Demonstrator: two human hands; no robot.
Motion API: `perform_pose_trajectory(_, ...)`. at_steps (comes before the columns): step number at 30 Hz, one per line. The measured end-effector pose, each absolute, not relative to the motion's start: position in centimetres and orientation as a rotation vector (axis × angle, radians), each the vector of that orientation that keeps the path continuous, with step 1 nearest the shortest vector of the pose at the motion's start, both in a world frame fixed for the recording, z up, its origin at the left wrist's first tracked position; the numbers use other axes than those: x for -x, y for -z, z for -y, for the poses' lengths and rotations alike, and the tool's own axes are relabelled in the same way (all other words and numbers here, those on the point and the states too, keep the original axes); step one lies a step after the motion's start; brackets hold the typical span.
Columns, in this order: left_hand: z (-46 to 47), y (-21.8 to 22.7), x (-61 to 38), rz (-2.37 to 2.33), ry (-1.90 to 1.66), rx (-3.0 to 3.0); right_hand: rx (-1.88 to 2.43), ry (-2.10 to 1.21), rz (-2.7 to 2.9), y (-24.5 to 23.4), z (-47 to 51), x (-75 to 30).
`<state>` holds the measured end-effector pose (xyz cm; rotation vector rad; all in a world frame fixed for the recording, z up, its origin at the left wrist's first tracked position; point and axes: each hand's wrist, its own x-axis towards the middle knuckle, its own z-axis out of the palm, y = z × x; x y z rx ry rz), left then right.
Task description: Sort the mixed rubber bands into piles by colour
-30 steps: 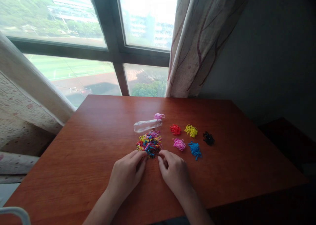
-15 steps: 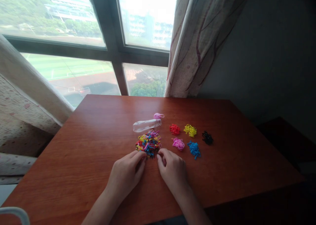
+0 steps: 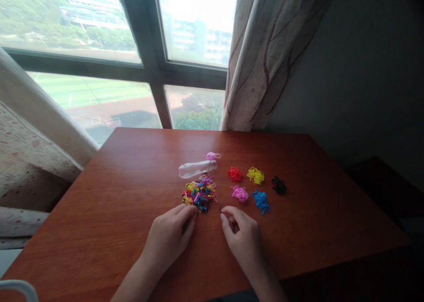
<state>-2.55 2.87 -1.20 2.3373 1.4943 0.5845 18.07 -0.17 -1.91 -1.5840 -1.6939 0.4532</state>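
Note:
A heap of mixed-colour rubber bands [image 3: 199, 193] lies on the wooden table. At its near left edge, my left hand [image 3: 175, 227] is closed with thumb and forefinger together; what they hold, if anything, is hidden. My right hand [image 3: 243, 231] pinches a dark rubber band [image 3: 220, 208], just right of the heap and apart from it. Right of the heap are single-colour piles: red bands [image 3: 234, 174], yellow bands [image 3: 255, 175], pink bands [image 3: 239, 194], blue bands [image 3: 261, 201] and black bands [image 3: 278, 185].
Behind the heap a clear plastic bottle [image 3: 197, 168] lies on its side, with a pink looped cap [image 3: 212, 156] by its mouth. The table [image 3: 99, 213] reaches the window [image 3: 152, 67] and curtains [image 3: 265, 54]. A white curved object [image 3: 20, 286] shows at lower left.
My right hand has drawn away from the mixed heap to the right, with a dark rubber band at its fingertips. My left hand stays at the heap's near edge.

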Motion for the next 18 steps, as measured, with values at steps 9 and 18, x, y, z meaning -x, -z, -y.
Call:
perform_pose_trajectory(9,-2.8,1.0,2.3,-1.428,-0.615,-2.359,1.915,-0.034,1.46,1.3,-1.9,-30.9)
perform_pose_trajectory(18,-2.9,0.9,2.3,-1.396,-0.633,-2.378,2.053,0.021,1.394,3.0,-3.5,-35.4)
